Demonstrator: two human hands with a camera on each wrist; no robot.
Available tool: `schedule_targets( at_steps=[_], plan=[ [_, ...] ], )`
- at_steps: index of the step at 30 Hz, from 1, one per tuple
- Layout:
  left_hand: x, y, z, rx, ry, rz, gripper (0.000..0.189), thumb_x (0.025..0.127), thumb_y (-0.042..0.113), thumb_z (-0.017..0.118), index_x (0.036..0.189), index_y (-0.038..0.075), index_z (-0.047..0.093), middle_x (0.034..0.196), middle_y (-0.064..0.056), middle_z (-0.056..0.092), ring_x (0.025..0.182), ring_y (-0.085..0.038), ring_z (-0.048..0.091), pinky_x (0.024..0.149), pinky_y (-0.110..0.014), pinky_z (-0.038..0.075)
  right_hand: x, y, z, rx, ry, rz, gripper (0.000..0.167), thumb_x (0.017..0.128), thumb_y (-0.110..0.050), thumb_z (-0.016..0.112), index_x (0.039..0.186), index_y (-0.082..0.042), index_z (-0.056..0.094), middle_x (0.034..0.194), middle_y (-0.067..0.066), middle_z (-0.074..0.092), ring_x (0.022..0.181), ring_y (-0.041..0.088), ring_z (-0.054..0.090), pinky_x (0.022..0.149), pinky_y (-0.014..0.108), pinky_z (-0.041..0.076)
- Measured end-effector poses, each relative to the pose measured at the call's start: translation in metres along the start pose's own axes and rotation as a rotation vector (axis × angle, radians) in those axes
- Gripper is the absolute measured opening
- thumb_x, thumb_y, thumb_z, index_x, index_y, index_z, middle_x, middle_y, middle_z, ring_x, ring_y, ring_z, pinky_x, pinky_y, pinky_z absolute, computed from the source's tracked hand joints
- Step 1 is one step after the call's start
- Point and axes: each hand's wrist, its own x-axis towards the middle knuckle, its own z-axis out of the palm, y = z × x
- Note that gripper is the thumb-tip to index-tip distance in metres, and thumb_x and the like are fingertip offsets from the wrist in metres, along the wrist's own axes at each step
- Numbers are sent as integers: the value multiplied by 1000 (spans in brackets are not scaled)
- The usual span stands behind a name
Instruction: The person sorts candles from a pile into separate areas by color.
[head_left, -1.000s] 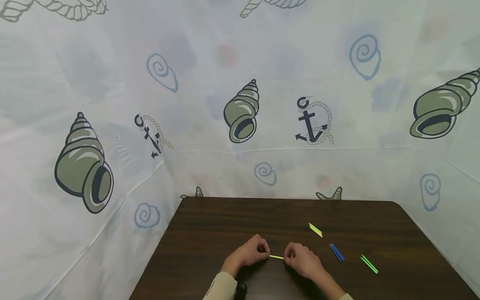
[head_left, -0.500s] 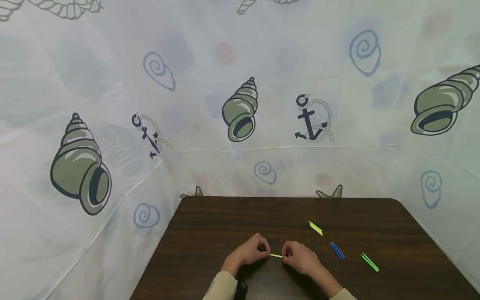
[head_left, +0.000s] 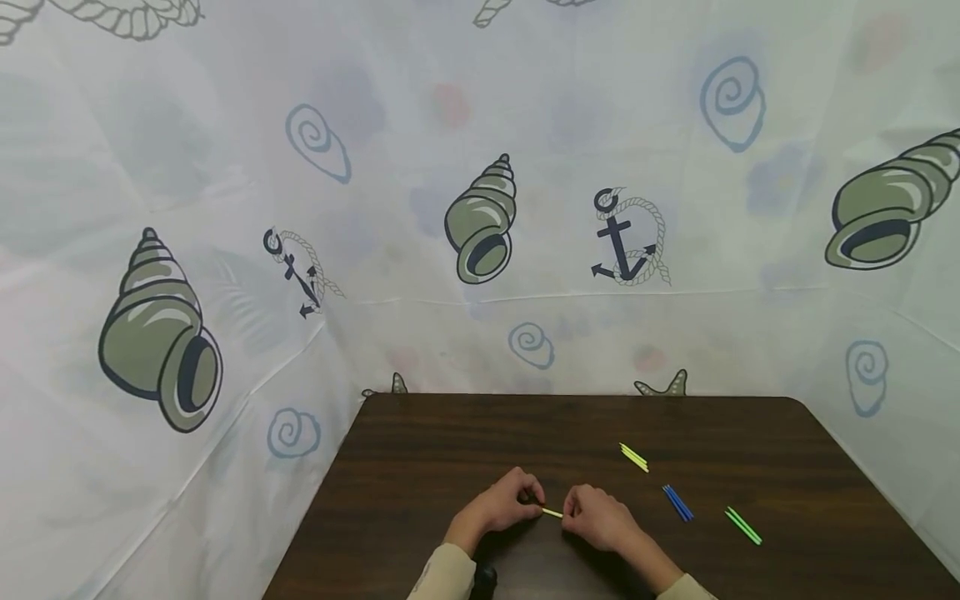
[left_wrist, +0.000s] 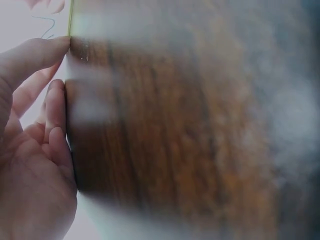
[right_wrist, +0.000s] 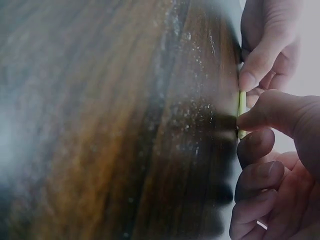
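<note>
Low over the table, my left hand [head_left: 504,502] and right hand [head_left: 600,518] pinch a thin yellow stick [head_left: 552,513] between them, one at each end. Only its short middle stretch shows in the head view. The left wrist view has the left thumb [left_wrist: 47,52] against the yellow stick [left_wrist: 69,19] at the upper edge. In the right wrist view the right thumb [right_wrist: 265,112] and forefinger grip the yellow stick [right_wrist: 243,104], and the other hand's thumb [right_wrist: 257,67] is close above. The remaining right fingers are loosely curled.
To the right on the dark wooden table [head_left: 420,442] lie small groups of thin sticks: yellow sticks [head_left: 633,457], blue sticks [head_left: 678,503] and green sticks [head_left: 743,526]. A white curtain printed with shells and anchors [head_left: 420,333] hangs behind and beside the table.
My hands have come slightly closer together, so less of the yellow stick shows between them. The stick slants a little more. The other sticks lie as before.
</note>
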Motion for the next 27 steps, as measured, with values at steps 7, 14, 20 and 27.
schedule_targets(
  at_steps=[7,14,20,27],
  plan=[
    [1,-3,-4,18,-31,-15,37,104,26,74,140,20,66,113,3,57,99,-10,53,90,-43,44,0,6,-10,0,19,16,11,90,-17,78,88,-19,68,76,-4,62,66,15,57,60,36,42],
    [1,-2,-2,41,-22,-31,48,104,26,74,150,22,62,110,3,56,94,-11,51,88,-42,40,-2,19,-33,35,78,9,8,95,-17,73,88,-19,69,70,-3,60,59,14,52,55,34,39],
    [2,-3,2,91,-1,-20,51,103,29,76,151,22,61,109,3,55,94,-10,50,91,-52,37,1,36,-59,60,134,25,7,98,-16,68,92,-14,71,72,-3,58,60,14,49,56,32,38],
    [7,-5,5,89,-13,-39,51,104,32,75,152,26,59,112,3,56,97,-13,51,94,-55,38,4,63,-91,100,202,88,18,100,-16,65,105,-2,75,89,5,65,69,19,51,61,36,41]
  ],
)
